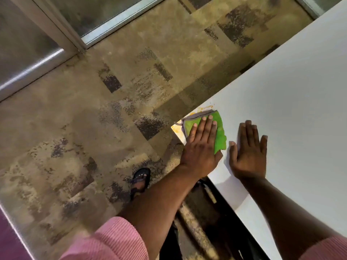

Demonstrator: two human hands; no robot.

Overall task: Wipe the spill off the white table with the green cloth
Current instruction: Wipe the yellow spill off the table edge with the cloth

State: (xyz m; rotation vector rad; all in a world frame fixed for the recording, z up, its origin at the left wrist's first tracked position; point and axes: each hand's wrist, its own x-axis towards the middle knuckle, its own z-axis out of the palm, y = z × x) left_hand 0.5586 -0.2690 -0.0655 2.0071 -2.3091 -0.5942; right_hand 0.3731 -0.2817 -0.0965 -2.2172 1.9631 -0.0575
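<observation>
A green cloth (220, 132) with a grey hem lies on the near left corner of the white table (293, 94). My left hand (201, 145) presses flat on it, fingers straight and together, covering most of the cloth. Orange-yellow spill (201, 109) smears show on the table beyond the cloth, along the edge, and at the corner tip (177, 129). To the right of the cloth, my right hand (247, 151) rests flat on the bare table, fingers spread, holding nothing.
The table's left edge runs diagonally up to the right, with mottled brown floor (93, 119) beyond it. My sandalled foot (140, 180) stands on the floor near the corner. Glass doors with metal frames (75, 40) line the far side.
</observation>
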